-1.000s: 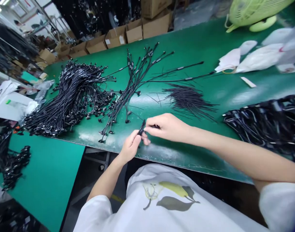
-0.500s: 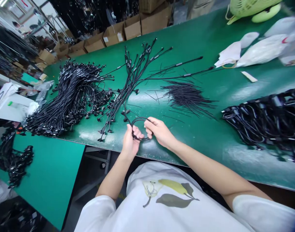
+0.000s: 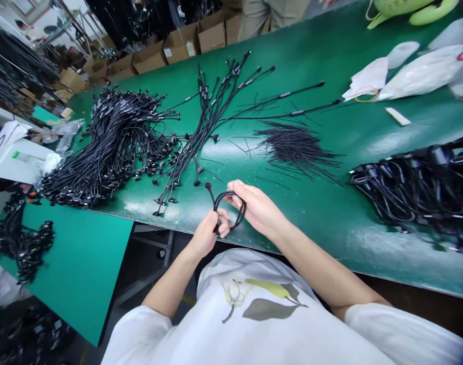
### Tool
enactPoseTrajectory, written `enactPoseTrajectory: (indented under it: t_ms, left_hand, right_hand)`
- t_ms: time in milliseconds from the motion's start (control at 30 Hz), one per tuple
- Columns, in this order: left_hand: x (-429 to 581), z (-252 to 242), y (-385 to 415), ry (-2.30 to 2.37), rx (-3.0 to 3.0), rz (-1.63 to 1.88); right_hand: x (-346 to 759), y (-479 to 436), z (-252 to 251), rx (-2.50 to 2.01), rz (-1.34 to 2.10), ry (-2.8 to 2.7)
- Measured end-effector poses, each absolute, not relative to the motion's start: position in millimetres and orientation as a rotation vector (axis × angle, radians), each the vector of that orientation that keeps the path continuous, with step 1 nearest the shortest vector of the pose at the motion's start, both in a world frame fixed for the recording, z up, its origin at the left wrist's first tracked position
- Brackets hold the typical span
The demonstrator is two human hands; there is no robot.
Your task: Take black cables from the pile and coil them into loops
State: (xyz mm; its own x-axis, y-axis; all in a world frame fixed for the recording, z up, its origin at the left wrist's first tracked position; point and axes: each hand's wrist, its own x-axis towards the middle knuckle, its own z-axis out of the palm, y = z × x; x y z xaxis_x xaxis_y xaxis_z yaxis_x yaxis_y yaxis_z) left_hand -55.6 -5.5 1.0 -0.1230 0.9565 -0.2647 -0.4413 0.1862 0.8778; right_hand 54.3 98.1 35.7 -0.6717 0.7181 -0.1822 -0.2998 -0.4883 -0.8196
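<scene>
A black cable (image 3: 242,215) is coiled into a loop between my two hands, near the front edge of the green table. My left hand (image 3: 208,234) pinches the loop's left side, and a connector end sticks up above it. On the loop's upper right, my right hand (image 3: 256,207) has its fingers closed around the cable. Just beyond lies a loose bunch of straight black cables (image 3: 195,139) with grey sleeves and plugs. To its right is a pile of thin black ties (image 3: 292,147).
A large heap of black cables (image 3: 113,137) covers the table's left part. Bundled coiled cables (image 3: 417,187) lie at the right. White plastic bags (image 3: 425,73) and a green basket (image 3: 400,6) are at the far right. Cardboard boxes (image 3: 180,44) and a person's legs (image 3: 271,17) stand behind the table.
The loop has become smaller and rounder and is closer to my body, with its connector end now pointing up. A person's legs have come into view behind the table.
</scene>
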Motion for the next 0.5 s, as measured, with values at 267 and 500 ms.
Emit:
enactPoseTrajectory:
  t_ms: [267, 500]
  left_hand:
    - [-54, -11, -17, 1.194, 0.992, 0.956]
    - [-40, 0, -5, 1.104, 0.835, 1.125]
  right_hand:
    - [45, 86, 32, -0.606, 2.049, -1.019]
    - [44, 100, 39, -0.646, 1.990, -1.002]
